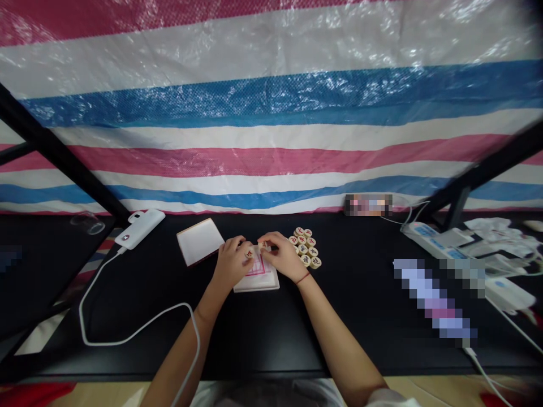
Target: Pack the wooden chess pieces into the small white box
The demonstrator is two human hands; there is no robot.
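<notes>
My left hand point(231, 261) is closed, its thumb and fingers around a round cream xiangqi piece point(249, 254) with a dark character on its face. Close beside it, my right hand point(285, 257) pinches another xiangqi piece point(263, 245) between thumb and fingertips. Both hands are over a shallow white box point(257, 284) with pink-red lines inside; its far part is hidden by my fingers. To the right of my right hand, several xiangqi pieces point(301, 240) with red and dark characters sit grouped in rows on the black table. A white box lid point(200, 242) lies beyond my left hand.
At the back left are a white charger-like device point(142, 228) and a clear glass point(90, 224). A white cable point(127, 341) runs over my left forearm. On the right are a power strip point(433, 240), tangled cables and a blurred-out object point(436, 302). Striped sheeting point(271, 124) hangs behind.
</notes>
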